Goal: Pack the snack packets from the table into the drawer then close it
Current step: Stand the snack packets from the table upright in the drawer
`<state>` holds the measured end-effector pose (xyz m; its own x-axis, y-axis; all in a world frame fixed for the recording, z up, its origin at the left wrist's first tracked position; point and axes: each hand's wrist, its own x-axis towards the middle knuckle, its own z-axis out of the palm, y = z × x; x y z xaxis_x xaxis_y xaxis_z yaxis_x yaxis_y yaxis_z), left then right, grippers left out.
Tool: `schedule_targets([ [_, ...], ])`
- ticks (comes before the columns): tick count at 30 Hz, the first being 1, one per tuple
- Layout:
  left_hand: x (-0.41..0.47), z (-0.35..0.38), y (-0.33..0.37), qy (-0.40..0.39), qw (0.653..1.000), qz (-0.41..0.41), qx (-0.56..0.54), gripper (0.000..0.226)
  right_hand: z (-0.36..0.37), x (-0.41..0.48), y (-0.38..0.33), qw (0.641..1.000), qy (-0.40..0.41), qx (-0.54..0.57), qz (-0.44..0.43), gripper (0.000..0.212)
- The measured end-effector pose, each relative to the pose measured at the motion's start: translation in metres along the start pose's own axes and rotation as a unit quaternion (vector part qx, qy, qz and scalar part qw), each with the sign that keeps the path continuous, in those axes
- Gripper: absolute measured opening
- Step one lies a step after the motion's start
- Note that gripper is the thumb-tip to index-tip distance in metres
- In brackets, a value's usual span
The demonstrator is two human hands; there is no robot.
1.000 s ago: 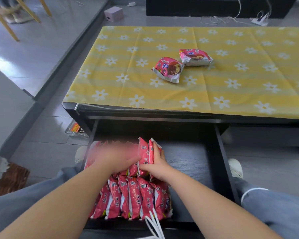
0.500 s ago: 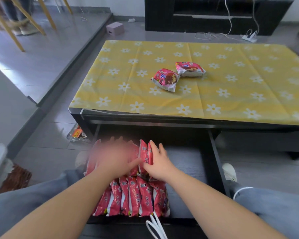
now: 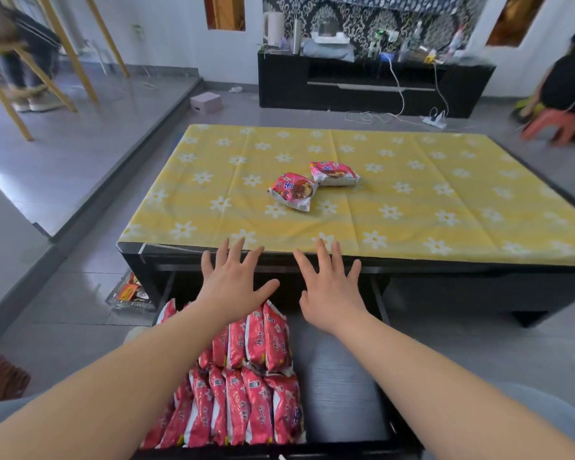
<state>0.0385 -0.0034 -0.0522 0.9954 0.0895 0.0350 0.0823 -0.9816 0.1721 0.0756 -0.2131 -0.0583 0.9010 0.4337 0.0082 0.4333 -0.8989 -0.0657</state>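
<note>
Two red snack packets lie on the yellow flowered tablecloth (image 3: pixel 412 180), one nearer (image 3: pixel 291 190) and one just behind it to the right (image 3: pixel 334 173). The black drawer (image 3: pixel 342 393) below the table edge stands pulled out, its left half filled with several red packets (image 3: pixel 246 386) standing on edge in two rows. My left hand (image 3: pixel 234 282) and my right hand (image 3: pixel 331 287) hover over the drawer's back, near the table's front edge, both empty with fingers spread.
A clear tray with wrappers (image 3: pixel 130 293) lies on the floor left of the table. A black TV cabinet (image 3: pixel 372 84) stands behind, with cables and a power strip (image 3: pixel 434 120). A red stool (image 3: pixel 555 126) and a person sit at far right.
Both hands have left the packets in the drawer and risen forward to the table edge, fingers now spread. The camera has tilted up, showing more of the room.
</note>
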Motion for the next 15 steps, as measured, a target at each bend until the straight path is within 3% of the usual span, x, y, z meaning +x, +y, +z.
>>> schedule_targets([
  [9, 0.054, -0.009, 0.038, 0.012, 0.999, 0.046, 0.002, 0.081, -0.026, 0.035, 0.044, 0.998, 0.047, -0.031, -0.004, 0.081],
  [15, 0.117, -0.004, 0.051, 0.019, 0.999, 0.011, -0.034, 0.069, -0.028, 0.097, 0.08, 0.996, 0.077, -0.035, -0.006, 0.071],
])
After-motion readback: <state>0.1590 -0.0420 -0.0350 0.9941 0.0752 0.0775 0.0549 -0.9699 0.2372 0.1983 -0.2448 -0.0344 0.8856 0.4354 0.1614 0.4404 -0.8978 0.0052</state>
